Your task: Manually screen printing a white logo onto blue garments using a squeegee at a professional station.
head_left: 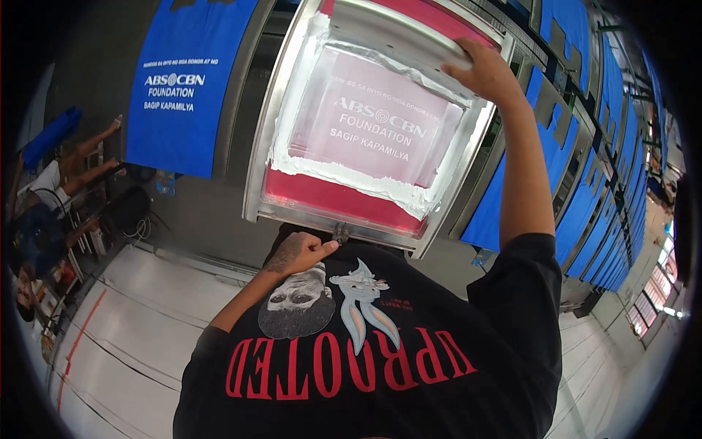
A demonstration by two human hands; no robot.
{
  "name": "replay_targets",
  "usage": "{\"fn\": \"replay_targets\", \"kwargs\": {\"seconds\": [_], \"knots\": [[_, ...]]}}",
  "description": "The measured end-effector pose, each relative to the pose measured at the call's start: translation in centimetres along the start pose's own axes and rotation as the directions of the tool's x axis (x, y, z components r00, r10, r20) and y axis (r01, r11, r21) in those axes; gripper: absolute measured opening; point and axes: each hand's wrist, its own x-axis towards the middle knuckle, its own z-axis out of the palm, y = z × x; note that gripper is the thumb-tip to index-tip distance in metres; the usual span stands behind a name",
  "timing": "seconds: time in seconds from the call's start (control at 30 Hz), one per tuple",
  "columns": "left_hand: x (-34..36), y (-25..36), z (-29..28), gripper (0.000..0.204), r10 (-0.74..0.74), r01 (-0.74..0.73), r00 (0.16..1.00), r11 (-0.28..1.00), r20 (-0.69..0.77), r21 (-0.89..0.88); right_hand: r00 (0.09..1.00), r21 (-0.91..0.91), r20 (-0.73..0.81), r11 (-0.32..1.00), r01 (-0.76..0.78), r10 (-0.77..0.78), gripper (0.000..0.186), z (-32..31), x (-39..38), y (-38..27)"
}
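A silk-screen printing frame [257,179] with metal sides lies tilted in front of me. Its mesh is red at the ends, with a pale printing window [380,95] showing white lettering in the middle. Thick white ink [351,175] borders the window, heaviest along the near side. At the far end, my right hand [486,73] is closed on the right end of a wide grey squeegee [395,33]. My left hand [298,252] is closed at the small metal handle [341,233] on the frame's near edge, its thumb against it; the curled fingers are partly hidden.
Blue printed fabric [175,132] lies on a board to the left. More blue pieces [482,208] lie on a long row of boards to the right. At the far left sits another person [55,183], beside a dark fan-like object. Pale floor [146,322] shows behind me.
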Motion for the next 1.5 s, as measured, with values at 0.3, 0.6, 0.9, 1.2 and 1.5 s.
{"fn": "replay_targets", "kwargs": {"seconds": [0.3, 0.6, 0.9, 1.2, 1.5], "knots": [[1.6, -2.9, 5.5, 0.046, 0.017, -0.034, 0.998, 0.952, -0.059, -0.303, 0.968, 0.053, 0.249, 0.999, 0.001, -0.015, 0.047, 1.9, 3.7, -1.4], [-1.5, -1.0, 2.7, 0.043, 0.274, -0.24, 0.961, 0.885, 0.031, -0.4, 0.982, -0.089, 0.177, 0.995, -0.05, 0.065, 0.049, 0.8, 3.0, -4.6], [-0.3, -0.8, 3.0, 0.04, 0.115, -0.09, 0.991, 0.943, 0.061, -0.321, 0.982, -0.101, 0.167, 0.992, -0.073, 0.089, 0.032, 6.0, -10.6, -12.5], [1.5, -2.7, 3.9, 0.045, 0.212, -0.216, 0.976, 0.963, -0.042, -0.159, 0.995, -0.008, 0.062, 0.997, -0.077, 0.077, 0.036, 8.7, -20.9, -18.7], [1.6, -3.0, 5.0, 0.052, 0.146, -0.156, 0.96, 0.987, -0.238, -0.025, 0.843, 0.384, 0.031, 0.772, -0.506, 0.538, 0.039, 4.0, -16.3, -9.6]]}}
